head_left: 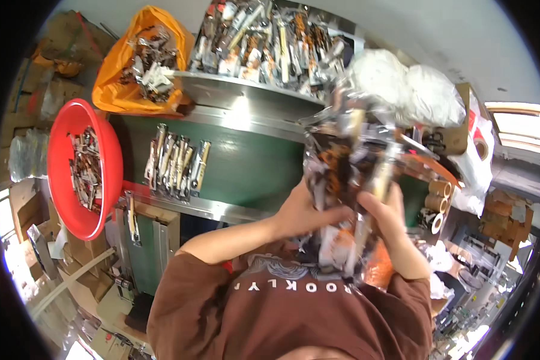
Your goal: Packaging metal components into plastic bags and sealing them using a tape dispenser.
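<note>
In front of my chest, both hands are closed round a large bundle of clear plastic packets point(342, 153), partly smeared by motion. Pale sticks and dark and orange pieces show through the film; their kind I cannot make out. My left hand point(309, 213) grips the bundle's left side, its thumb lying across the front. On the other side, my right hand point(385, 210) holds it with the thumb pointing up. A row of similar slim packets point(177, 162) lies on the green work surface point(246, 165) to the left.
Beyond the green surface, a metal tray point(222, 90) is heaped with packets. An orange bag point(117, 78) and a red basin point(57, 162) at the left hold loose pieces. White plastic bags point(402, 87) bulge at the far right, near several brown rolls point(438, 204).
</note>
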### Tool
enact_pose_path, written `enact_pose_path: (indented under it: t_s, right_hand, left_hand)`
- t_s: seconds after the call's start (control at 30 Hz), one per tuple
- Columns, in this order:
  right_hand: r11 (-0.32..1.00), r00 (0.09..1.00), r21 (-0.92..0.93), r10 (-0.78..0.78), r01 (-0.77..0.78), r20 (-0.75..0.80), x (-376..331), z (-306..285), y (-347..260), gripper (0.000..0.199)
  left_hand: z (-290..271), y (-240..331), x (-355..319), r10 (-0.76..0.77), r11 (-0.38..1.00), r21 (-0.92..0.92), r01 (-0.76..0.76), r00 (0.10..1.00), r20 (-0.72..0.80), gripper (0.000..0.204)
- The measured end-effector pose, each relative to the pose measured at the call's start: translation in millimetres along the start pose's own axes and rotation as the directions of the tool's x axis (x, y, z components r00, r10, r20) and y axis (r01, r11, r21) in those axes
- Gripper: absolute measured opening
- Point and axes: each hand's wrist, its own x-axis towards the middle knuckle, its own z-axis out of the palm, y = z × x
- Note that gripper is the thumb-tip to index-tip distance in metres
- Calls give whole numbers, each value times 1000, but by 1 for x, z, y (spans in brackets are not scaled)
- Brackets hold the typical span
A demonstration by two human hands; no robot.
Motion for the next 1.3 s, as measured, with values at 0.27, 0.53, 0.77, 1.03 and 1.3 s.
enact_pose_path:
  t_s: [0.27,0.53,0.77,1.03,1.3]
  right_hand:
    - [990,996,-120,-61,69,65,152,52,278,99]
    - [927,962,-344,54,-148,-266,188,-34,374,100]
    - [826,817,-298,295,-479,-496,202,9,391,103]
    - [775,874,424,477,-469,96,179,43,374,72]
    - [931,957,225,273,-289,99,184,27,362,65]
  left_hand:
    - [-84,-185,61,-357,809,322,491,847,-393,71]
    - [-125,-235,23,295,389,715,580,657,-694,63]
    - [-60,-277,59,261,299,733,611,687,-679,82]
    - [-33,-278,89,-120,633,456,625,661,-740,73]
    - [-28,-276,99,-398,700,212,682,620,-677,99]
